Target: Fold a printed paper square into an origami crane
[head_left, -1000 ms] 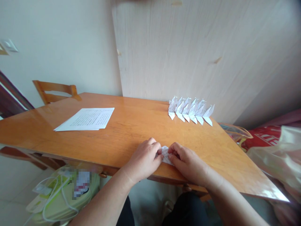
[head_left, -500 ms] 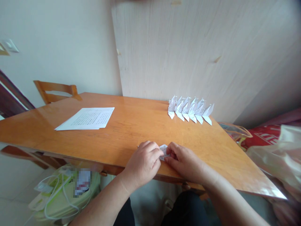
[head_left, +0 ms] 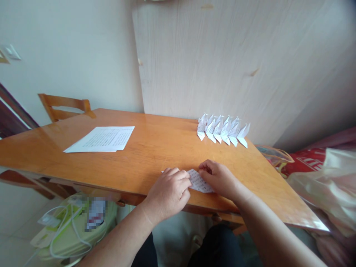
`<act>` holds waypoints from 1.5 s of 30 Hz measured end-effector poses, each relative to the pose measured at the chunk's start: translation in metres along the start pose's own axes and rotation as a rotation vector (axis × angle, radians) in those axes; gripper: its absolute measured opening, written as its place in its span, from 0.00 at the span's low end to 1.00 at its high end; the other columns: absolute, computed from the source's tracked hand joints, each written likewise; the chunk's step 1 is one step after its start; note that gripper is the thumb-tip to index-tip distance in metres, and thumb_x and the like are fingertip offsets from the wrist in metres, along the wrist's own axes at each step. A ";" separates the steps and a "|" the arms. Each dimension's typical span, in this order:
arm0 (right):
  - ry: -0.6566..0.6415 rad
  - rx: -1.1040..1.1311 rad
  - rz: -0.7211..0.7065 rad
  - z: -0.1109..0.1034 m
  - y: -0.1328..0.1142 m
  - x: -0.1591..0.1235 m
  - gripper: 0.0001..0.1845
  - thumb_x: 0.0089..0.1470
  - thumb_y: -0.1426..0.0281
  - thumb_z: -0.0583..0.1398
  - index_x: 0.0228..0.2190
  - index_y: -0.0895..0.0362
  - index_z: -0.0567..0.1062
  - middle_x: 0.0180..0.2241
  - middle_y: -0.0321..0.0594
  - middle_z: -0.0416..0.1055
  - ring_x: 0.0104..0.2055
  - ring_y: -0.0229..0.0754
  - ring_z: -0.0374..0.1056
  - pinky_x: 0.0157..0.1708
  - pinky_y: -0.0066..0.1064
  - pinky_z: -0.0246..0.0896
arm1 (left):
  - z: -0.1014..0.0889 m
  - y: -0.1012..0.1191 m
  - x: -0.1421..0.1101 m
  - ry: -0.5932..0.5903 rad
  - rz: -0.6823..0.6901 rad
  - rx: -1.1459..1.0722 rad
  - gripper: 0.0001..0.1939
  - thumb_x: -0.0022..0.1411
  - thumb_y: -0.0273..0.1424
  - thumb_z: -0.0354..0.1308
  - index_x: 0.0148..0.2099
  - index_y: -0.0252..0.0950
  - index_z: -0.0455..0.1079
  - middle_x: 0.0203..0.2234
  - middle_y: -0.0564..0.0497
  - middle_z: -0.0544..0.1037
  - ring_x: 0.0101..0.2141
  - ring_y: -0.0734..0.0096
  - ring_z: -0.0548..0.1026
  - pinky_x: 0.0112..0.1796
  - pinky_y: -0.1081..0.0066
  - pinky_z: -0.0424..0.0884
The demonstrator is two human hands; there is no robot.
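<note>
A partly folded sheet of printed paper [head_left: 198,181] lies flat near the table's front edge, between my two hands. My left hand [head_left: 170,192] covers its left part, the fingers bent together and pressing down on it; a small tip of paper shows past the knuckles. My right hand [head_left: 218,178] is curled at the paper's right side, thumb and forefinger drawn together at its upper edge. What lies under the right palm is hidden. Farther back stand folded paper pieces [head_left: 218,129] with upright points, lined up in close rows.
A stack of printed sheets [head_left: 101,139] lies on the left of the wooden table [head_left: 150,148]. Behind it stands a wooden chair [head_left: 65,105]. Bags [head_left: 308,161] crowd the right side. Below left, a pale green container [head_left: 66,237] bears a white cable.
My right hand has moved slightly up and right, baring more of the printed paper. My left hand has shifted a little left and down, staying on the paper.
</note>
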State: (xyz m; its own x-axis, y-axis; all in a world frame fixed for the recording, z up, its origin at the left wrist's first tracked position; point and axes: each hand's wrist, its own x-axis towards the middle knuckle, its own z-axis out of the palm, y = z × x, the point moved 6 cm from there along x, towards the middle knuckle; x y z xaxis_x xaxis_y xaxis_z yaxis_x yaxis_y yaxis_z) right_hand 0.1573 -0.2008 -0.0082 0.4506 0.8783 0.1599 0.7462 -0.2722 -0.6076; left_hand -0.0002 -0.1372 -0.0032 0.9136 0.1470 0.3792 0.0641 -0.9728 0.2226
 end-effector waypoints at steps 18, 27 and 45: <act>-0.282 0.024 0.058 0.011 -0.010 0.029 0.05 0.46 0.71 0.62 0.30 0.57 0.75 0.27 0.35 0.72 0.27 0.36 0.63 0.24 0.26 0.54 | 0.000 0.003 -0.008 0.095 0.062 0.082 0.10 0.63 0.25 0.55 0.42 0.39 0.76 0.43 0.50 0.80 0.44 0.59 0.73 0.44 0.57 0.64; -0.216 -0.128 -0.045 0.016 -0.012 0.028 0.01 0.46 0.73 0.61 0.26 0.57 0.73 0.25 0.33 0.71 0.27 0.35 0.62 0.25 0.26 0.51 | 0.002 0.001 -0.009 0.097 0.045 0.081 0.11 0.62 0.25 0.55 0.44 0.39 0.76 0.42 0.51 0.80 0.44 0.60 0.73 0.45 0.58 0.66; -0.114 -0.343 -0.437 0.012 -0.040 -0.023 0.10 0.62 0.74 0.58 0.30 0.57 0.76 0.32 0.41 0.70 0.35 0.41 0.64 0.37 0.33 0.59 | 0.006 -0.001 -0.008 0.023 -0.029 0.088 0.11 0.62 0.25 0.55 0.45 0.40 0.75 0.49 0.49 0.76 0.48 0.57 0.71 0.49 0.55 0.69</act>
State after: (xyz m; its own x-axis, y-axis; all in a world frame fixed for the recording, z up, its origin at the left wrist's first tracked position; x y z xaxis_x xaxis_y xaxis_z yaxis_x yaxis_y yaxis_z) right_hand 0.1109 -0.2052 0.0033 0.0229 0.9697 0.2431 0.9764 0.0305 -0.2136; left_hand -0.0052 -0.1385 -0.0117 0.9013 0.1780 0.3950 0.1258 -0.9799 0.1546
